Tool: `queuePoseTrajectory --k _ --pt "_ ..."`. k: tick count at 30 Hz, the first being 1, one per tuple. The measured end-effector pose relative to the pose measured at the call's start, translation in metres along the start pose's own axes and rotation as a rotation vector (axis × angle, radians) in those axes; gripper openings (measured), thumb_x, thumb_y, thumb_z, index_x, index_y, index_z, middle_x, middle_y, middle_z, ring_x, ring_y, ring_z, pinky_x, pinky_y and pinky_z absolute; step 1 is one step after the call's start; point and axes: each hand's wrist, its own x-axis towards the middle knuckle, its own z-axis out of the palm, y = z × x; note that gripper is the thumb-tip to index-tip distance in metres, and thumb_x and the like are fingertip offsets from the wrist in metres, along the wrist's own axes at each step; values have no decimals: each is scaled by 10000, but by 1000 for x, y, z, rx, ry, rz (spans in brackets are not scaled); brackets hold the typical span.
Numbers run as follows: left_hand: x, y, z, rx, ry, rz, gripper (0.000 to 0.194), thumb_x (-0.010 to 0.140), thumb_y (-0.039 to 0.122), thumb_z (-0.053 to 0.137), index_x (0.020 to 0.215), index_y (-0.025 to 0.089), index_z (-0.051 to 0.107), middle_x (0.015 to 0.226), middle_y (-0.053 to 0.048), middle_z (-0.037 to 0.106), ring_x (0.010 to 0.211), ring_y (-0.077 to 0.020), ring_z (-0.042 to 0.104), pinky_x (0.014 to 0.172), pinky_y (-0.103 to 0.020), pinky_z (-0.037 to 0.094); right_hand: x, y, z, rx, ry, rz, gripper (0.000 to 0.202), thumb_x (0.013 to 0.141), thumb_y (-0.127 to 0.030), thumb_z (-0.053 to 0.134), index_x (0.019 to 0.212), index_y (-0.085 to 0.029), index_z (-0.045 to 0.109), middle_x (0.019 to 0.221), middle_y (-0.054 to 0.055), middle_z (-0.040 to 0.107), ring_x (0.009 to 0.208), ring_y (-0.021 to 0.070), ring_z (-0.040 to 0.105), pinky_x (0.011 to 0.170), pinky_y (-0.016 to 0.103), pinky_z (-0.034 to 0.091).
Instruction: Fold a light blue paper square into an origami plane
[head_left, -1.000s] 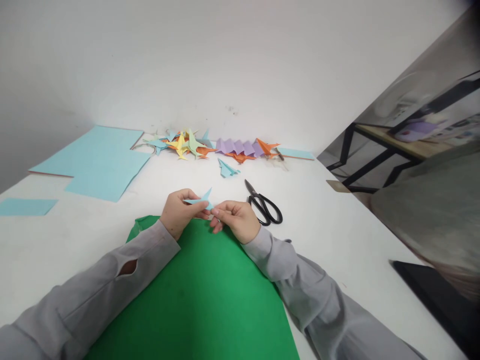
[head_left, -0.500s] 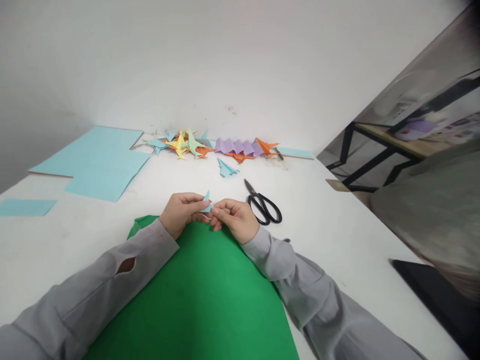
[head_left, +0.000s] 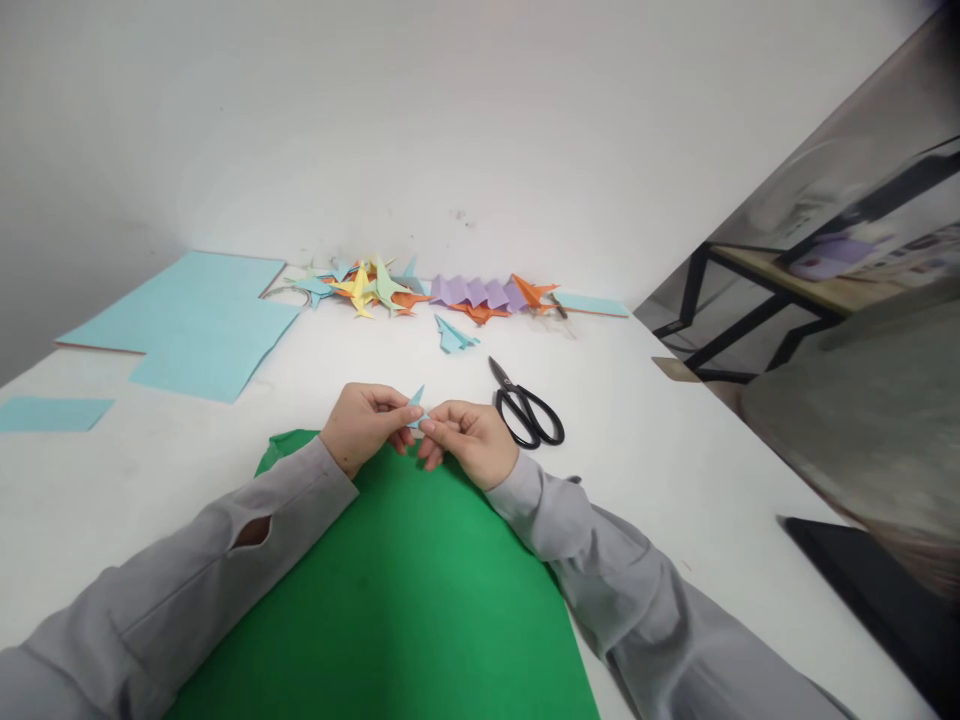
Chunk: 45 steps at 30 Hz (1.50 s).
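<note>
A small piece of folded light-blue paper (head_left: 417, 398) is pinched between my two hands, one pointed tip sticking up. My left hand (head_left: 367, 425) grips it from the left between thumb and fingers. From the right, my right hand (head_left: 471, 438) pinches its other side; the fingers cover most of the paper. Both hands are just above the far edge of a green cloth (head_left: 390, 580). Black-handled scissors (head_left: 526, 405) lie on the white table right beside my right hand. Beyond the hands rests a folded light-blue paper figure (head_left: 454, 337).
Light-blue paper sheets (head_left: 202, 320) lie at the left, with a smaller blue strip (head_left: 56, 414) nearer. Along the wall sit several folded paper figures (head_left: 371, 287), a pleated purple paper (head_left: 476, 292) and an orange figure (head_left: 532, 293). A dark flat object (head_left: 862, 590) is at the right edge.
The blue paper's tip now leans slightly more to the right. My fingers have shifted a little around it; everything else lies as before.
</note>
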Motion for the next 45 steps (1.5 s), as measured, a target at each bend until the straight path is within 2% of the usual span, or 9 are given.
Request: queuePoseTrajectory --k 8,11,14,22,30,36,40,45 --pt "0 -2 -5 -7 -49 -33 202 553 299 727 583 119 640 446 -11 585 411 -113 542 396 -219 458 2 -1 -2 35 -26 35 343 603 -440 696 629 -125 561 465 1 617 372 120 573 368 214 440" --pt "0 -4 -6 -3 -72 4 188 530 272 739 602 124 648 486 -5 600 432 -112 543 416 -225 469 3 -1 -2 63 -18 44 354 592 -451 698 626 -125 566 467 2 618 375 121 574 382 224 452" --pt "-1 -5 -6 5 -44 21 180 527 264 739 596 127 644 462 1 593 408 -108 530 415 -226 461 3 -1 -2 78 -10 45 357 587 -455 700 627 -125 567 472 2 620 382 121 578 395 224 453" --pt "0 -2 -7 -99 65 -80 220 469 239 776 557 112 620 415 4 569 373 -87 500 379 -200 417 3 1 -1 75 35 -19 334 597 -429 703 650 -133 558 508 4 644 408 115 594 426 217 454" --pt "1 -4 -7 -89 89 -45 246 472 247 775 508 112 573 409 6 556 357 -86 490 347 -194 401 3 1 -1 82 49 -2 332 597 -416 709 663 -119 575 513 11 648 402 117 595 424 218 456" --pt "-1 -3 -5 -33 -40 -58 212 560 292 723 586 105 625 491 -12 595 441 -111 545 388 -216 452 4 0 -3 102 -34 39 356 598 -451 699 638 -114 593 511 22 646 406 133 600 414 224 443" --pt "-1 -3 -5 -84 38 -78 223 542 271 733 540 98 592 477 -12 590 407 -99 528 385 -215 443 5 1 -5 152 -19 64 387 623 -506 656 644 -125 593 518 23 649 422 146 612 427 232 449" --pt "0 -2 -5 -105 63 -73 240 512 263 752 553 95 587 484 -17 597 411 -101 531 394 -222 449 7 4 -7 156 -25 62 349 620 -466 678 637 -128 588 536 27 659 414 138 608 419 220 440"
